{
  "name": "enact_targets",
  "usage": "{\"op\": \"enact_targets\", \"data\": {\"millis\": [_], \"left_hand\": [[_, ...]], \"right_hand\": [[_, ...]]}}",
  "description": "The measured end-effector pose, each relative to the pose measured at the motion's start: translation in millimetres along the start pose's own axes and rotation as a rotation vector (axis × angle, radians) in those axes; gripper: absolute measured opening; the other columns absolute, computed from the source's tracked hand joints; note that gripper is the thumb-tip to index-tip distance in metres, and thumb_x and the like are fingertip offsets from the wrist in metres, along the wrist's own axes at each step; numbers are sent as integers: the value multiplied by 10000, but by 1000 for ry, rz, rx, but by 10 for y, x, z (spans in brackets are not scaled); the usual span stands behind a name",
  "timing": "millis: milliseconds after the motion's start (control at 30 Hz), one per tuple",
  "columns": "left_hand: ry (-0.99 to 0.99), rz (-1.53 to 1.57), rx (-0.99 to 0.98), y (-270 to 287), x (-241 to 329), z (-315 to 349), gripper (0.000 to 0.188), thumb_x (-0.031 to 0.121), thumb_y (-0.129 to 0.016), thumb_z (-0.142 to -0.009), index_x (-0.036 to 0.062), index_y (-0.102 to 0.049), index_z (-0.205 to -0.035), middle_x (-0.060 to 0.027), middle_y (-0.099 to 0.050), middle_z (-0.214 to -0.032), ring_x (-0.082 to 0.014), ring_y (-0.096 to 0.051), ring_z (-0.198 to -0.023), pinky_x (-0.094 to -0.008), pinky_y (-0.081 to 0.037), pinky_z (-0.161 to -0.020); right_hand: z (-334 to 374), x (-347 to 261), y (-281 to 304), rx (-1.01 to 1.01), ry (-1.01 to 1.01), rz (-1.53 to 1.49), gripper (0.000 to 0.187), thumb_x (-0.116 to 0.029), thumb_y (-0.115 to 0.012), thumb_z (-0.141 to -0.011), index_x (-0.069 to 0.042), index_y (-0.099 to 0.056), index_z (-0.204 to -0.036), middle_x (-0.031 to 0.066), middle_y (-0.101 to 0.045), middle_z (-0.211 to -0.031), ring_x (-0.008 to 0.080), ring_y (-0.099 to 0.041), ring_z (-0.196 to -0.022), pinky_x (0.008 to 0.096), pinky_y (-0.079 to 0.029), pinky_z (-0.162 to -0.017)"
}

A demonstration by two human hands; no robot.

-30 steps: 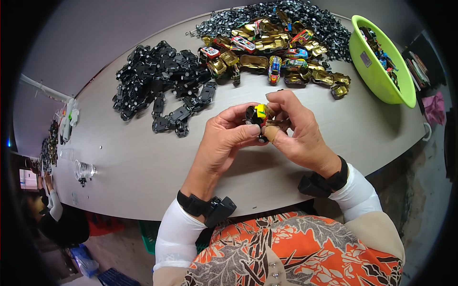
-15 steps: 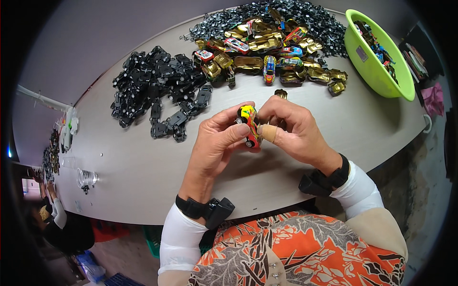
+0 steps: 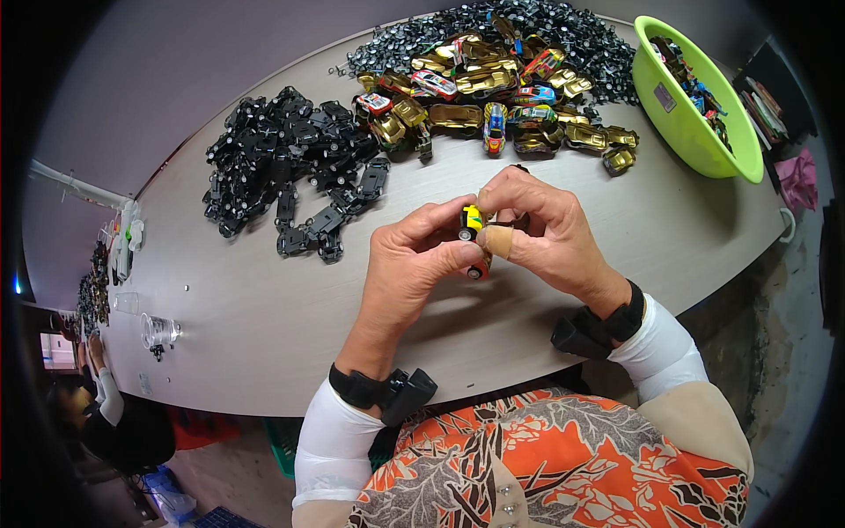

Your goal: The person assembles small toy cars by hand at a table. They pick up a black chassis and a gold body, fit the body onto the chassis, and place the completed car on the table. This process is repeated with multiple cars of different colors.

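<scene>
A small toy car (image 3: 473, 217) with a yellow and red shell and black wheels is up above the table, partly hidden by fingers. My left hand (image 3: 412, 255) is closed around its left side, thumb along the lower edge. The fingertips and bandaged thumb of my right hand (image 3: 547, 220) pinch its right side. A dark bit shows just behind my right knuckles; whether I hold it cannot be told. Beyond my hands lies a heap of gold and coloured car shells (image 3: 458, 119). Black car chassis (image 3: 290, 150) are piled to the left of it.
Small wheel parts (image 3: 607, 62) are heaped at the table's far side. A lime-green basin (image 3: 744, 150) of toy cars stands far right. At left on the grey table (image 3: 264, 352) is a clear plastic cup (image 3: 160, 329). Another person (image 3: 114, 414) sits at the far left.
The toy car has been turned in my fingers, so its yellow end now faces me more and less red shows. Both hands have shifted slightly, the left one closer to the right.
</scene>
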State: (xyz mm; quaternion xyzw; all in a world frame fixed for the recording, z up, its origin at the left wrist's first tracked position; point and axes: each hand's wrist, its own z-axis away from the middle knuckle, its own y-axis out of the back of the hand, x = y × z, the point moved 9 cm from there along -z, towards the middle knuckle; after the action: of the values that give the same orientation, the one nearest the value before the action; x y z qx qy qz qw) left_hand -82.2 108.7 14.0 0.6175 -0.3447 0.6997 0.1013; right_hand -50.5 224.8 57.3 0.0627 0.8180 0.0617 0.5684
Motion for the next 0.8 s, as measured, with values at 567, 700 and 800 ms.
{"op": "enact_targets", "data": {"millis": [567,700,800], "left_hand": [[-34,-127,-96,-130,4,11,415,8,-584,-834,19,-512,-1243,-54,-578,-987,-124,-586,-811,-245,-514,-719],[-26,-179,-75,-201,-13,43,437,29,-547,-868,14,-455,-1294,-54,-588,-962,-98,-557,-787,-239,-483,-730],[-4,-176,-49,-196,-45,51,426,33,-534,-876,7,-453,-1293,-48,-593,-929,-88,-547,-776,-238,-475,-733]], "right_hand": [[-4,-147,-9,-56,93,148,137,-19,-626,-742,-31,-652,-877,52,-508,-774,144,-502,-705,262,-415,-603],[-6,-74,38,18,80,81,125,7,-619,-741,-20,-650,-859,57,-505,-784,158,-504,-738,273,-422,-617],[7,10,-2,1,28,44,118,18,-617,-734,-9,-631,-847,54,-501,-790,131,-500,-703,248,-414,-593]]}}
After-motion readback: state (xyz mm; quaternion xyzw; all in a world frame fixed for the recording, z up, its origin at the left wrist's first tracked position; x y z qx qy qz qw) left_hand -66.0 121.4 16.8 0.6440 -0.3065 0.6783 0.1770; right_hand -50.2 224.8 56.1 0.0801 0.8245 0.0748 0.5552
